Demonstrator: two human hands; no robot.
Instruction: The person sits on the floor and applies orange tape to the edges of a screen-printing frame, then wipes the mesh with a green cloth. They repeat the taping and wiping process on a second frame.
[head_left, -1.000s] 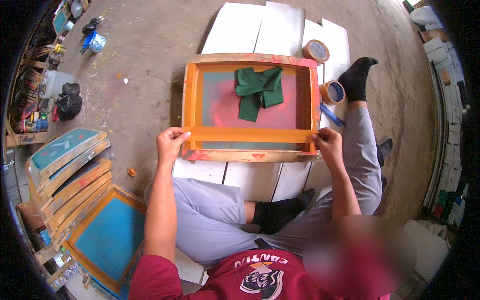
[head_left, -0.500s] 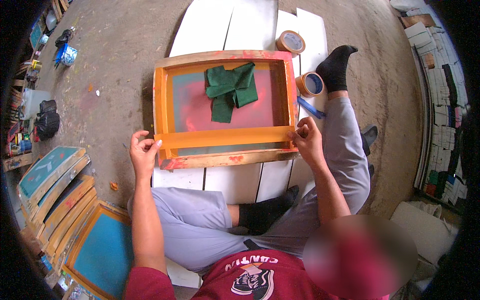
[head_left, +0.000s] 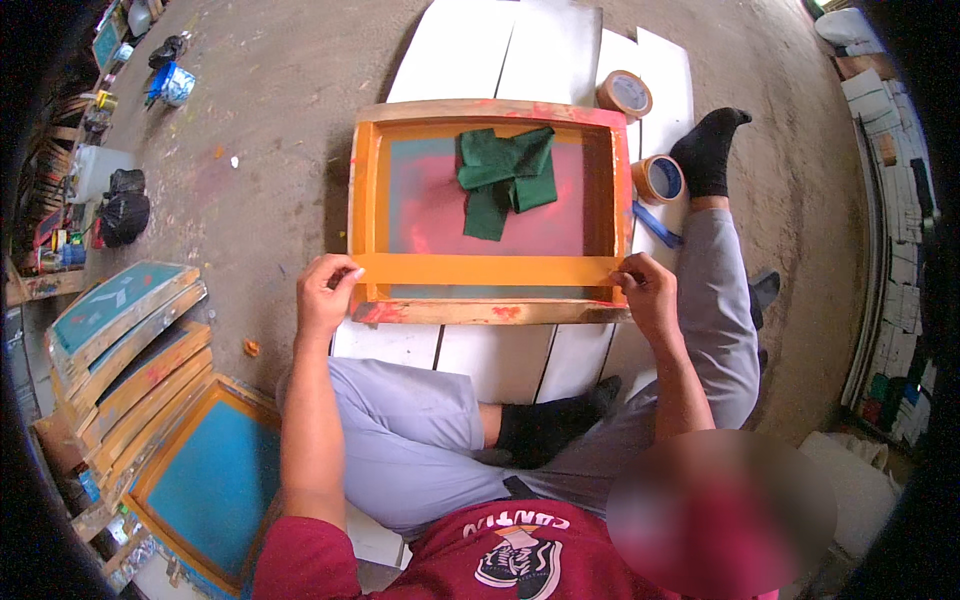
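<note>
My left hand (head_left: 327,290) and right hand (head_left: 648,290) pinch opposite ends of the long, flat, orange tape strip (head_left: 487,270). Its long axis runs between them, parallel to the near rail (head_left: 490,313) of the rectangular, paint-stained wooden frame (head_left: 490,109), just beyond this rail; neither hand is nearer.

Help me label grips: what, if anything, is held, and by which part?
A long orange tape strip: left hand at its left end, right hand at its right end.
</note>
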